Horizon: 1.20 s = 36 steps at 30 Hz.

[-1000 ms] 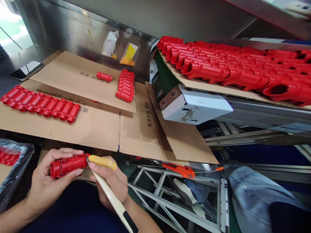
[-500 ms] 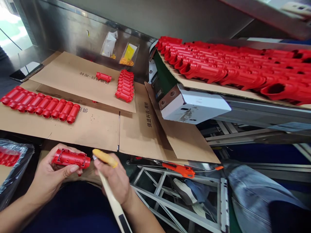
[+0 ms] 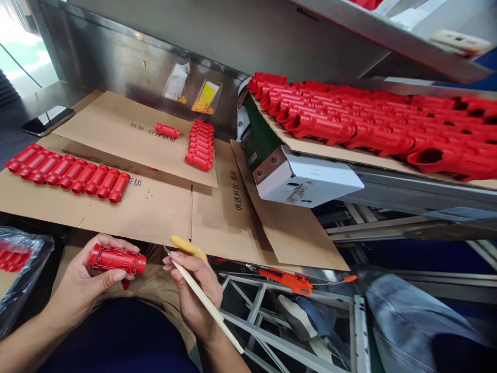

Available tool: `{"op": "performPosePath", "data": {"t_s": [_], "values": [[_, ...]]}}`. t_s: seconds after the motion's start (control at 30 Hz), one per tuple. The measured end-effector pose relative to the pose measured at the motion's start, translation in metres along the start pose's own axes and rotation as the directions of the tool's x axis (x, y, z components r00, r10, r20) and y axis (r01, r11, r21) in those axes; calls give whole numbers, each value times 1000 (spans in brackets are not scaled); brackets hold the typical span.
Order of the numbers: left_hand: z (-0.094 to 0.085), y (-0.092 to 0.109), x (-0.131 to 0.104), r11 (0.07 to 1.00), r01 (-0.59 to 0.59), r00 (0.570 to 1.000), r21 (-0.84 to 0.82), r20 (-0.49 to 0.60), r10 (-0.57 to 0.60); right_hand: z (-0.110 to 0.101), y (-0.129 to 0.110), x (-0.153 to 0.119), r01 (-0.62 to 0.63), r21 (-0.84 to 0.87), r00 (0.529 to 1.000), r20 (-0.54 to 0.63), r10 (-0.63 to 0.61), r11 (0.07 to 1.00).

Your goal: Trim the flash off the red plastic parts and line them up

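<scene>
My left hand (image 3: 87, 274) is closed around a red plastic tubular housing (image 3: 116, 258), held level over my lap. Its recessed side, edged by a thin dark line, faces up. To its right, my right hand (image 3: 200, 290) grips a pale-handled tool (image 3: 205, 303) like a pen. The tool has a thin metal point, which is apart from the housing. A yellow finger cot (image 3: 188, 246) covers one finger of this hand. Beyond the hands, a row of similar red housings (image 3: 70, 171) lies on a cardboard sheet (image 3: 155, 210).
A smaller group of red parts (image 3: 200, 145) lies on the upper cardboard (image 3: 112, 124). At right, a raised rack (image 3: 310, 178) carries many red housings. An orange tool (image 3: 287, 280) lies by the table edge. A phone (image 3: 46, 120) is far left; a plastic-lined box (image 3: 37, 264) stands near left.
My right hand and its tool have moved right, away from the housing, and the tool has turned to a flatter slant. My left hand still holds the housing. The view has tilted slightly.
</scene>
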<state>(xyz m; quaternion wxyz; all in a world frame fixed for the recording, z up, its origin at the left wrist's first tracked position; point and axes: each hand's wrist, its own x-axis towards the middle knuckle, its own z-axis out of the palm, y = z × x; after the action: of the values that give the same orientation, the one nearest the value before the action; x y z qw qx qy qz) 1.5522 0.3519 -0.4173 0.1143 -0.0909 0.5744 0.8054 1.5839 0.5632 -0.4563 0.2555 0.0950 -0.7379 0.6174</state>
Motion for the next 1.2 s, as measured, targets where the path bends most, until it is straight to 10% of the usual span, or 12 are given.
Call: {"op": "performPosePath", "data": {"t_s": [0.33,1.0,1.2], "values": [[-1,1,5,988,93,993,-120,78,-84,-5,-11,20,244,134,899,340,-276,961],[-5,-1,8,991,102,983,-87,164,-87,3,-12,26,228,122,888,381,-258,966],[-16,-16,14,985,107,974,-132,212,-77,2,-8,32,311,46,791,541,-285,949]]}}
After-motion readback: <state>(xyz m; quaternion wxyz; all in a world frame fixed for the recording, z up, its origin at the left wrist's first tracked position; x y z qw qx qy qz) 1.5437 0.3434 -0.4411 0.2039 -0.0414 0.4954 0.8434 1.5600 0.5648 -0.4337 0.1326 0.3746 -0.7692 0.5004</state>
